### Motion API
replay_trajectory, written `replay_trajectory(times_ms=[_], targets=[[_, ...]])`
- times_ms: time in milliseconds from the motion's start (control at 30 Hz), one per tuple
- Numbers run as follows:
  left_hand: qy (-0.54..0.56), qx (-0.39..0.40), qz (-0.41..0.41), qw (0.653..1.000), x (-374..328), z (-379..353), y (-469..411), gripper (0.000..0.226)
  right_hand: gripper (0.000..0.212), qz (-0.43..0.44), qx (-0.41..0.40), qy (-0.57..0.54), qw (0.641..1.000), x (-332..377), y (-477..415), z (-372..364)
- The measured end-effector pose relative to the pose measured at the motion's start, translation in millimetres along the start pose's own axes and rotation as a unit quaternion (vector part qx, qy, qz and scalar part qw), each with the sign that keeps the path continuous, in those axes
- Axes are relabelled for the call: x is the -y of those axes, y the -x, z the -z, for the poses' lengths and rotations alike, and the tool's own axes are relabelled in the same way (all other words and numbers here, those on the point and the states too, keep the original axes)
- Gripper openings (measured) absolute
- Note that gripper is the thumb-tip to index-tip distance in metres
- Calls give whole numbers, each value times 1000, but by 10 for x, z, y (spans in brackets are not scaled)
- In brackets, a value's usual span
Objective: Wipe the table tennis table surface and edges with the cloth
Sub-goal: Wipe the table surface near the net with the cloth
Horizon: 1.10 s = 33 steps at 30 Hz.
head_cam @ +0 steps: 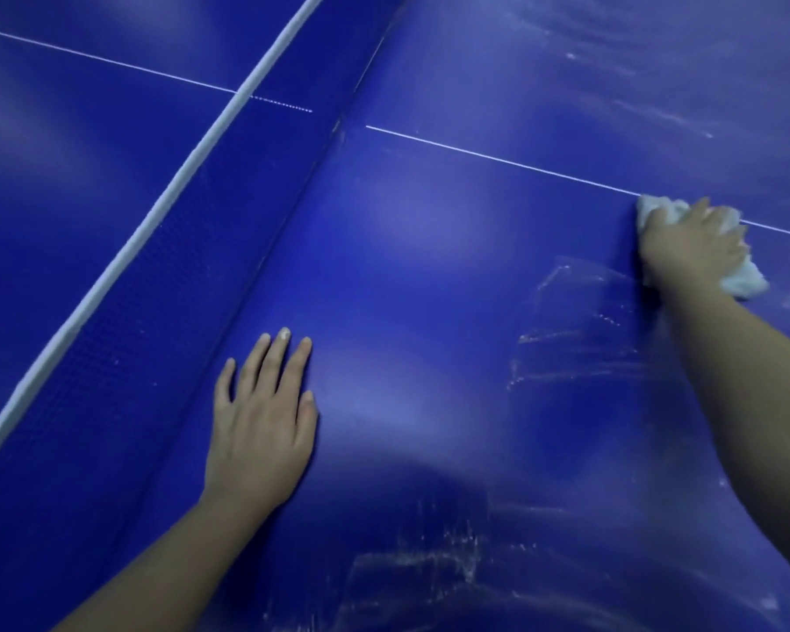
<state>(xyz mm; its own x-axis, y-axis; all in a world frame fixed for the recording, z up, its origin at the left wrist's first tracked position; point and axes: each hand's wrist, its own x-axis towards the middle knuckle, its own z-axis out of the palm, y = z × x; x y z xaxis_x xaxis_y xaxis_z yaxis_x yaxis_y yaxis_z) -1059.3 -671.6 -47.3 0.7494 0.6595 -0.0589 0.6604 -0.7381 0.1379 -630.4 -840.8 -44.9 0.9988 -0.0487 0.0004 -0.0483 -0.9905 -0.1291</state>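
Gripping a bunched white cloth (744, 278), the right hand (692, 244) presses it onto the table (429, 266) at its centre line (498, 159). The left hand (261, 431) lies flat, fingers straight, near the net (165, 248).

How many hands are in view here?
2. The left hand lies flat on the blue table beside the net. The right hand, farther right, grips a white cloth at the white line. None seems hidden.
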Motion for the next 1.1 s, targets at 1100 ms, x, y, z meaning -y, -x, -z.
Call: replay_trajectory(times_ms=[1100], targets=[[8, -14, -3, 1000, 25, -37, -29, 60, 50, 370, 25, -18, 928, 486, 184, -127]])
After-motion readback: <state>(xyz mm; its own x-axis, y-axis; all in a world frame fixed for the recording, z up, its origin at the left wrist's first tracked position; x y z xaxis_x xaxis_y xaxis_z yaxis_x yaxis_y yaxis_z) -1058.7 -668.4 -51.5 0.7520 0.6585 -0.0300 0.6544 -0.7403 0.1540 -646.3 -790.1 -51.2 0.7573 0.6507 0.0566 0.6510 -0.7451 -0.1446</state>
